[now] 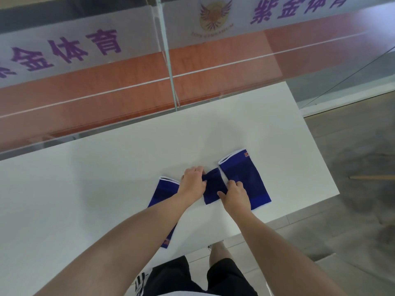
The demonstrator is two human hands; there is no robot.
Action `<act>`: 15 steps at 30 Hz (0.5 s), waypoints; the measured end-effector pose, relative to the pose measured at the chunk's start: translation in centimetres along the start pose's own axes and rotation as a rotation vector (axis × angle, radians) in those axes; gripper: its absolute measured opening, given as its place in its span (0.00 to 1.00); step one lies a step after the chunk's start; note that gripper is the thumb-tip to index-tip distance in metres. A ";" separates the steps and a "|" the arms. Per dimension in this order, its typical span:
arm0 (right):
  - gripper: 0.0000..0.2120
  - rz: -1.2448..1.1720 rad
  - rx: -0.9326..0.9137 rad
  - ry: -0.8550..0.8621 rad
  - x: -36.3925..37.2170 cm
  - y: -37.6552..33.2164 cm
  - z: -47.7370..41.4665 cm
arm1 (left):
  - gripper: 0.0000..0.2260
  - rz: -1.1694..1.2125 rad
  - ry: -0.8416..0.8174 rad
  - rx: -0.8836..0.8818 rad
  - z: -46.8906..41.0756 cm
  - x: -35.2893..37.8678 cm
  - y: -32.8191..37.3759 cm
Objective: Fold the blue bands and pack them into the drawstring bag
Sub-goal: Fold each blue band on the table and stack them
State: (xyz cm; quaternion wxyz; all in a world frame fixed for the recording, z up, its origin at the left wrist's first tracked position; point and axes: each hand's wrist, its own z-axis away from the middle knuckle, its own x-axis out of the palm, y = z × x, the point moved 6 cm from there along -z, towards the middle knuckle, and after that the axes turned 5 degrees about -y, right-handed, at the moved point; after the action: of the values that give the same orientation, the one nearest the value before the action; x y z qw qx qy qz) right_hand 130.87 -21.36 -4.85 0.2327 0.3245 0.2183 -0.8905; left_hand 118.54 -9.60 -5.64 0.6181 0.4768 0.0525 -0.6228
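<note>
A small dark blue band (213, 185) lies on the white table (106, 189) between my hands. My left hand (192, 184) pinches its upper left edge. My right hand (235, 196) grips its lower right edge with thumb and fingers. A larger blue band (245, 178) with a white rim and an orange logo lies flat just to the right, partly under my right hand. Another blue band (163, 193) lies to the left, mostly hidden under my left forearm. No drawstring bag is in view.
A glass wall (171, 60) with purple lettering stands along the table's far edge. The table's right edge and near corner drop to a grey floor (352, 189). My legs in dark shorts stand below the near edge.
</note>
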 end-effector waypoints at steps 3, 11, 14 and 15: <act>0.27 0.026 -0.024 0.052 -0.3 -0.4 0.7 | 0.07 0.142 -0.057 0.060 0.7 -0.8 -0.1; 0.06 -0.371 -0.104 0.010 -0.7 -4.2 3.1 | 0.09 0.443 -0.004 0.046 3.7 -6.3 -2.6; 0.06 -0.453 -0.135 -0.007 -1.0 -5.8 5.3 | 0.14 0.625 0.010 -0.026 5.8 -7.9 -4.1; 0.07 -0.471 -0.148 -0.013 -1.0 -6.3 6.0 | 0.16 0.675 0.000 -0.037 6.8 -8.2 -4.6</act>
State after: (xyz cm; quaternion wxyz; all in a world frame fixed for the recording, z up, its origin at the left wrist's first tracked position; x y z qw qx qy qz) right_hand 125.14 -19.29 1.50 0.0435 0.2411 0.3511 -0.9037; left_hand 109.41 -7.09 0.98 0.7980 0.4559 -0.0970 -0.3820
